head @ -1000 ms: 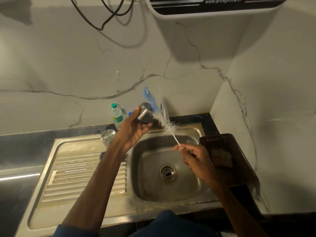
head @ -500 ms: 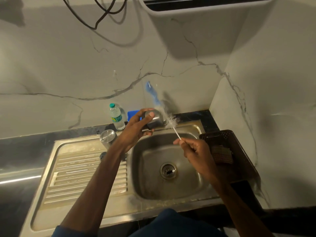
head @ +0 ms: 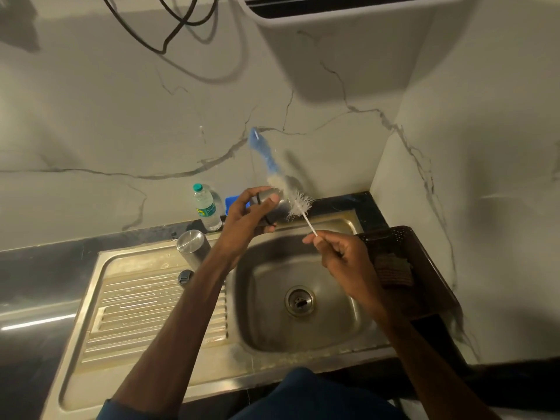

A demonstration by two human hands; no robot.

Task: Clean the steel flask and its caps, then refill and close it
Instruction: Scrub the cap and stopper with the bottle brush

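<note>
My left hand (head: pixel 245 219) grips a small steel cap (head: pixel 280 204) above the back edge of the sink basin (head: pixel 266 316). My right hand (head: pixel 342 256) pinches the thin white stem of a bottle brush (head: pixel 300 204). Its white bristles lie against the cap's right side, and its blurred blue end points up toward the wall. The steel flask (head: pixel 192 245) stands on the drainboard just left of my left forearm. A small black cap (head: pixel 185 277) lies in front of it.
A plastic water bottle (head: pixel 207 209) and a blue object (head: pixel 231 203) stand on the dark counter behind the sink. A dark basket (head: pixel 424 268) holding a scrub pad (head: pixel 392 269) sits to the right. A water purifier (head: pixel 333 13) hangs overhead, with cables beside it.
My left hand has carried the cap rightward and turned it toward the brush. The brush's white bristles now meet the cap. My right hand has shifted slightly.
</note>
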